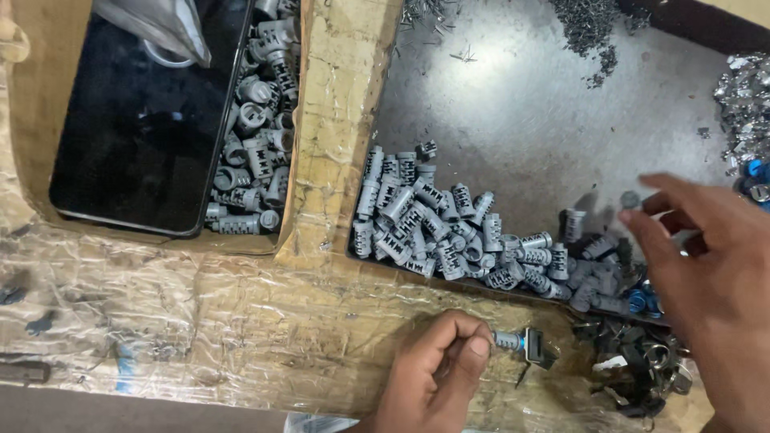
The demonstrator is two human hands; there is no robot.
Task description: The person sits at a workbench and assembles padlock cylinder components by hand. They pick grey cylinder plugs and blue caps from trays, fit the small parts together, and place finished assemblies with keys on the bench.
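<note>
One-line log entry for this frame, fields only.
left hand: pinching grey cylinder part with key | right hand: open, over pile of grey cylinders | tray: metal | side box: more cylinders

Two bare hands, no gloves, no rings. Left hand (437,373) seen with the wrist, no sleeve, no watch or band on it. Right hand (710,281) partly cut by the frame edge. Fingers (642,232) with short nails.
</note>
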